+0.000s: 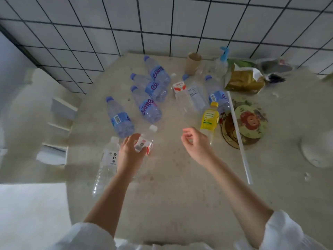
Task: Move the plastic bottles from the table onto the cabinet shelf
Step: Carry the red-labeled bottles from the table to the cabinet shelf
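Note:
Several empty plastic bottles lie on a pale stone table (pixel 180 177). My left hand (pixel 128 150) is wrapped around a small clear bottle with a red-and-white label and white cap (pixel 146 139). Beside it to the left lies a tall clear bottle with a white label (pixel 108 163). Blue-capped bottles with blue labels lie further back (pixel 119 118) (pixel 147 105) (pixel 158 73). My right hand (pixel 195 143) hovers with fingers curled and apart, just left of a yellow bottle (pixel 210 118). More clear bottles lie behind it (pixel 181 92) (pixel 196 94) (pixel 217 94).
A brown paper cup (pixel 193 63) and a crumpled gold snack bag (pixel 243 78) sit at the back. A round picture plate (pixel 248 123) and a long white stick (pixel 239 139) lie right. A white stepped shelf unit (pixel 59 121) stands left of the table. Tiled wall behind.

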A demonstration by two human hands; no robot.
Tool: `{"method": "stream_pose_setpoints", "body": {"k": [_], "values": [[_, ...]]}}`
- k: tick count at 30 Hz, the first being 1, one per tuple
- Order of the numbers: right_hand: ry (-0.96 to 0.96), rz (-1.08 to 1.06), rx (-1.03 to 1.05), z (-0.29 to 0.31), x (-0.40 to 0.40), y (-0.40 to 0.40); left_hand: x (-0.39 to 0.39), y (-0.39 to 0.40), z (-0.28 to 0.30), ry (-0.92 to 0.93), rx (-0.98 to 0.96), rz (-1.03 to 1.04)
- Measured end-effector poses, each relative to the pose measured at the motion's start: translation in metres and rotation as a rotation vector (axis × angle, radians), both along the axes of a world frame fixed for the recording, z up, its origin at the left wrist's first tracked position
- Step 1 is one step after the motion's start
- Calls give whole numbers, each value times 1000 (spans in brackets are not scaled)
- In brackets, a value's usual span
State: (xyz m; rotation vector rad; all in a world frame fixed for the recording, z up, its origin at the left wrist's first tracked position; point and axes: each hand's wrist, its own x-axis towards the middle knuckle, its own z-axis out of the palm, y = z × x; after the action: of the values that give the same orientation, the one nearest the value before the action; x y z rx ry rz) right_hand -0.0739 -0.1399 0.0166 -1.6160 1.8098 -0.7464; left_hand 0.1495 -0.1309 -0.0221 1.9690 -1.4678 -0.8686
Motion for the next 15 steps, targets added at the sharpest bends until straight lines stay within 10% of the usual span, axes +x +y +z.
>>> {"method": "stream_pose_setpoints", "body": {"k": [15], "values": [[222, -2, 206, -23, -7, -141, -12, -27, -29, -151, 275, -37]]}}
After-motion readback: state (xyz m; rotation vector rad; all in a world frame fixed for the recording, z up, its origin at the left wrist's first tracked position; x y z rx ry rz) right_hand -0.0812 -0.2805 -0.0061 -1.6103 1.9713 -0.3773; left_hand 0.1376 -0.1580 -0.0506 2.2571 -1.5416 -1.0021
